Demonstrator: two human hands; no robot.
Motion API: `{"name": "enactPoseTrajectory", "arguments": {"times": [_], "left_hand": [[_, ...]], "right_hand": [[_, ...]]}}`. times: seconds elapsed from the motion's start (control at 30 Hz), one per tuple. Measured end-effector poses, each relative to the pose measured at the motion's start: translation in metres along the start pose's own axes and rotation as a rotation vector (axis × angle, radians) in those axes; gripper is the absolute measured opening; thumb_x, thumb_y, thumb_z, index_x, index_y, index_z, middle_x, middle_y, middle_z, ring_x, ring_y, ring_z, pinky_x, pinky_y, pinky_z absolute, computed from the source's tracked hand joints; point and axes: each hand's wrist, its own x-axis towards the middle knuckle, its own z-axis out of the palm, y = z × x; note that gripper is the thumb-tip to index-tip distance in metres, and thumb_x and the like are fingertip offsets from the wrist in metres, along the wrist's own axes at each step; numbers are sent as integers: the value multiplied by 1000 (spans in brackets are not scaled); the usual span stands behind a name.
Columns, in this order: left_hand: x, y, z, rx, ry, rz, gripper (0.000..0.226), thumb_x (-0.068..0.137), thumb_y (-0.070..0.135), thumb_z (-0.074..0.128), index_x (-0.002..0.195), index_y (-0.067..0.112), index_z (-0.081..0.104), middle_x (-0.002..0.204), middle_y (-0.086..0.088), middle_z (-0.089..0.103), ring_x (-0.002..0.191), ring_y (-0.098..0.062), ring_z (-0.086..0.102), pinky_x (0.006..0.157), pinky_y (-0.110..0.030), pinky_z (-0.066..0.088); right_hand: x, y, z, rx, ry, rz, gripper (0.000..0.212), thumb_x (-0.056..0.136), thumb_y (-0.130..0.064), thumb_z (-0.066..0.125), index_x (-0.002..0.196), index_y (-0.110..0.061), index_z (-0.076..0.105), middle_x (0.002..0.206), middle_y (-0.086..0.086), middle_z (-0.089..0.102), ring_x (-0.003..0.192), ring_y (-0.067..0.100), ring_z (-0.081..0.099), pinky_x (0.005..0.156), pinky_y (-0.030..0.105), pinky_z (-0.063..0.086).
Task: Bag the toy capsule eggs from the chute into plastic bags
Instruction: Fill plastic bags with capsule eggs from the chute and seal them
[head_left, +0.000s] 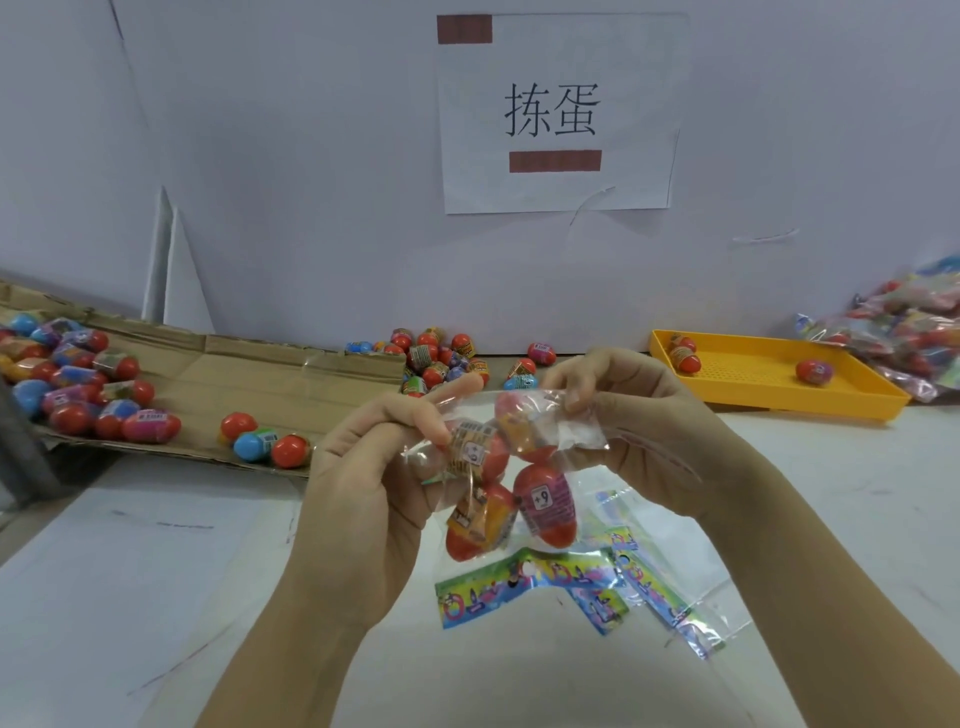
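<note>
A clear plastic bag hangs above the table with several red toy capsule eggs inside. My left hand pinches its left top edge and my right hand grips its right top edge. A cardboard chute at the left carries many more loose eggs. A further cluster of eggs lies at the chute's end by the wall.
Empty printed plastic bags lie on the white table under my hands. A yellow tray at the right holds three eggs. Filled bags are piled at the far right. A paper sign hangs on the wall.
</note>
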Motion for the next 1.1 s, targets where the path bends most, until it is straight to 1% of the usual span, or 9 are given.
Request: {"name": "enactPoseTrajectory", "arguments": {"times": [0.1, 0.3, 0.43, 0.53, 0.63, 0.8, 0.9, 1.03, 1.1], "left_hand": [[0, -3, -1, 11, 2, 27, 58, 90, -10, 29, 51, 17, 63, 106, -10, 74, 85, -18, 72, 43, -21, 50], [2, -8, -6, -80, -23, -20, 22, 57, 6, 42, 52, 12, 62, 99, -13, 73, 109, -20, 66, 52, -24, 53], [1, -9, -3, -102, -38, -52, 17, 61, 26, 58, 51, 13, 62, 96, -8, 74, 105, -15, 68, 56, -24, 55], [3, -12, -3, 28, 22, -48, 25, 69, 15, 63, 44, 18, 58, 98, -4, 76, 95, -11, 71, 54, -21, 54], [4, -14, -4, 110, 13, -22, 25, 63, 3, 70, 48, 20, 61, 107, -4, 75, 105, -10, 69, 58, -21, 56], [5, -14, -8, 128, -27, -42, 29, 55, 0, 81, 55, 22, 63, 117, 0, 71, 107, -15, 68, 63, -26, 58], [6, -13, -8, 103, -25, -44, 30, 53, 4, 85, 70, 23, 69, 120, 0, 70, 99, -23, 72, 62, -29, 59], [7, -16, -10, 146, -6, -175, 73, 54, 21, 93, 118, 35, 60, 108, -9, 74, 86, -27, 74, 62, -28, 59], [7, -17, -9, 178, -32, -219, 56, 58, 31, 83, 112, 23, 69, 94, -9, 76, 79, -22, 75, 61, -26, 58]], "right_hand": [[0, -1, -1, -22, -14, -13, 13, 67, -17, 81, 70, -9, 71, 88, 5, 68, 75, 16, 68, 60, 29, 58], [0, 0, -4, -43, -30, -15, 11, 70, -17, 79, 73, -9, 72, 90, 5, 68, 76, 15, 69, 62, 28, 58], [1, 3, -7, -55, -14, 0, 16, 69, -19, 82, 73, -8, 71, 91, 8, 68, 77, 19, 68, 61, 29, 58], [1, 5, -8, -64, -6, 3, 16, 69, -19, 81, 73, -8, 71, 91, 8, 68, 78, 20, 68, 62, 32, 59], [2, 6, -8, -63, -4, -2, 16, 69, -21, 82, 73, -10, 71, 91, 7, 68, 78, 18, 68, 62, 32, 58], [1, 5, -8, -41, 5, -18, 15, 68, -23, 82, 72, -12, 72, 90, 3, 70, 77, 15, 69, 62, 31, 59], [1, 5, -8, -27, 27, -7, 25, 60, -26, 88, 70, -11, 71, 88, 6, 69, 77, 18, 68, 60, 31, 58], [2, 4, -7, -16, 42, -29, 27, 56, -27, 90, 70, -12, 72, 88, 5, 69, 79, 19, 68, 62, 32, 59], [1, 5, -6, -50, 54, -47, 25, 57, -27, 90, 72, -15, 74, 88, 4, 70, 82, 18, 69, 64, 32, 59]]}}
